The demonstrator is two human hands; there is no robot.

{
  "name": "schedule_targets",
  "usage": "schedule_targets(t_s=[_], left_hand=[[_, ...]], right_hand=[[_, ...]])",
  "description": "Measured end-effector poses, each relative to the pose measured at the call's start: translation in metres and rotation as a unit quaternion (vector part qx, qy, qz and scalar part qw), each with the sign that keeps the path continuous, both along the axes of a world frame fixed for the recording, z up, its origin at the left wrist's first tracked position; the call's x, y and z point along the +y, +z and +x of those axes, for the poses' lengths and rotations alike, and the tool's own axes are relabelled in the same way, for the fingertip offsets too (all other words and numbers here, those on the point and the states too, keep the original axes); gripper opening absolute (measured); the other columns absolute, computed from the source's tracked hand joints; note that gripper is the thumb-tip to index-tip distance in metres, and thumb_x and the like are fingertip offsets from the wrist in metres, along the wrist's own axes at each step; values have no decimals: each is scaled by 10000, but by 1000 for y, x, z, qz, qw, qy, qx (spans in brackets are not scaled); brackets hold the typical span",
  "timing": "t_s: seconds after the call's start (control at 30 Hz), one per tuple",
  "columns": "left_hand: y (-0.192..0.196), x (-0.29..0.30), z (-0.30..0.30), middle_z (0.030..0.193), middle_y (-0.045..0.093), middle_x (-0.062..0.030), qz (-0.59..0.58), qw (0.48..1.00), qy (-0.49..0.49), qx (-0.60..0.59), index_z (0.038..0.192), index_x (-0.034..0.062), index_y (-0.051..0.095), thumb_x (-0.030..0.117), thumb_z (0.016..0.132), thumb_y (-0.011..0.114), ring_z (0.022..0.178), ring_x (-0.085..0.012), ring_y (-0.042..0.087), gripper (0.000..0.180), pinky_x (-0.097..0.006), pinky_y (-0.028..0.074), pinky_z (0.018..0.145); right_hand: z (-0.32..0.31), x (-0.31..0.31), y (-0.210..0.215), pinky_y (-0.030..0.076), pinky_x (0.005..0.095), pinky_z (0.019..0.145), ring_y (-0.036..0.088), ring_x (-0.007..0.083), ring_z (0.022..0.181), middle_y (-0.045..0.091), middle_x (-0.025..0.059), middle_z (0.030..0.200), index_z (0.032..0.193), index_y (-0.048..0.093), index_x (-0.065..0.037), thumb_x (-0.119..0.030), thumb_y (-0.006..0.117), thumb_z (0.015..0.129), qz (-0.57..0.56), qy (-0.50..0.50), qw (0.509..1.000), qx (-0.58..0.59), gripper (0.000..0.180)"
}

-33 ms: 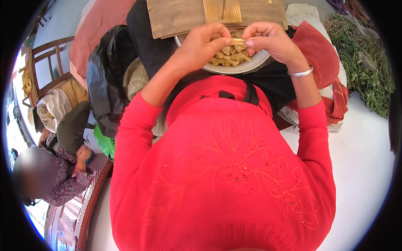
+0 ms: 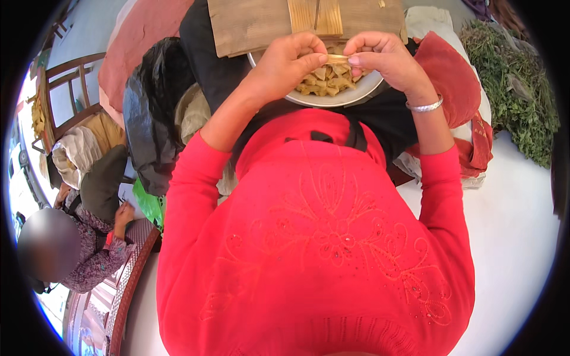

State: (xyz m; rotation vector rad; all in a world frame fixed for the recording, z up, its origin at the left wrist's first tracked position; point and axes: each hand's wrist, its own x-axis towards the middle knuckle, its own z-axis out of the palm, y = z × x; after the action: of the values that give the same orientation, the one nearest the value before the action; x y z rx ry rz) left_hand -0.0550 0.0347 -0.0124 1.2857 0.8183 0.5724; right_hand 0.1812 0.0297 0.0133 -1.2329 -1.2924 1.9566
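The left hand (image 2: 291,62) and the right hand (image 2: 383,59) meet over the lap, each pinching one end of a thin, pale strip of dough (image 2: 336,58) between thumb and fingertips, the remaining fingers curled in. The strip is stretched flat between the two hands, just above a round metal plate (image 2: 332,99) that rests on the person's dark-clad lap and holds a heap of small folded dough pieces (image 2: 323,80) — too many and too overlapped to count. To do the fold well, I would judge that both pinches should stay light and even, working close over the plate so a finished piece lands on the heap and not on the cloth; a hard pull looks likely to tear so thin a strip. One silver bangle (image 2: 425,107) circles the right wrist. Beyond the plate lies one wooden board (image 2: 249,26) with two narrow wooden slats (image 2: 316,15) on it. To the right sits one red cushion (image 2: 448,77), and past it a pile of green herbs (image 2: 510,89) on the white floor (image 2: 510,237). To the left are one black plastic bag (image 2: 151,113) and one wooden chair (image 2: 65,95) — and lower left a second person (image 2: 89,249) sits bent over their own work.
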Motion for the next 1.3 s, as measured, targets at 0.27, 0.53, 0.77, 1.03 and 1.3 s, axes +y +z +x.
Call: schedule_targets(t_s=[0.27, 0.53, 0.77, 1.03, 1.3], left_hand=[[8, 30, -3, 663, 482, 50, -125, 991, 56, -9, 892, 88, 588, 184, 904, 587, 520, -20, 353, 97, -174, 257, 466], [3, 40, -9, 692, 509, 39, -39, 997, 50, 53, 913, 79, 610, 170, 905, 579, 526, -22, 365, 97, -171, 286, 471], [1, 63, -15, 721, 529, 39, 21, 996, 65, 54, 944, 83, 615, 161, 906, 568, 580, -17, 407, 98, -171, 315, 506], [-46, 77, -19, 733, 571, 15, 288, 906, 163, 264, 890, 30, 607, 99, 892, 559, 667, -73, 508, 84, -222, 426, 623], [-6, 0, 22, 743, 583, -9, -89, 973, 211, -2, 955, 45, 599, 154, 921, 546, 638, -83, 545, 126, -221, 439, 521]], right_hand=[[-30, 2, 14, 444, 245, 592, 526, 78, 636, 599, -15, 756, 955, 616, -17, -94, 635, 848, 258, -42, 951, -167, 134], [-23, 5, 2, 446, 266, 594, 527, 115, 626, 584, 47, 692, 969, 606, -18, -114, 582, 891, 241, -86, 946, -198, 126], [-35, 16, -8, 465, 305, 619, 562, 190, 627, 593, 103, 702, 970, 614, -36, -141, 569, 897, 327, -169, 895, -251, 135], [-32, 24, -44, 476, 377, 642, 604, 319, 715, 633, 153, 799, 928, 634, -65, -200, 576, 874, 393, -105, 828, -386, 157], [-61, -13, -5, 430, 372, 742, 580, 249, 872, 645, 50, 902, 1016, 620, -107, -248, 616, 841, 531, -108, 723, -430, 224]])
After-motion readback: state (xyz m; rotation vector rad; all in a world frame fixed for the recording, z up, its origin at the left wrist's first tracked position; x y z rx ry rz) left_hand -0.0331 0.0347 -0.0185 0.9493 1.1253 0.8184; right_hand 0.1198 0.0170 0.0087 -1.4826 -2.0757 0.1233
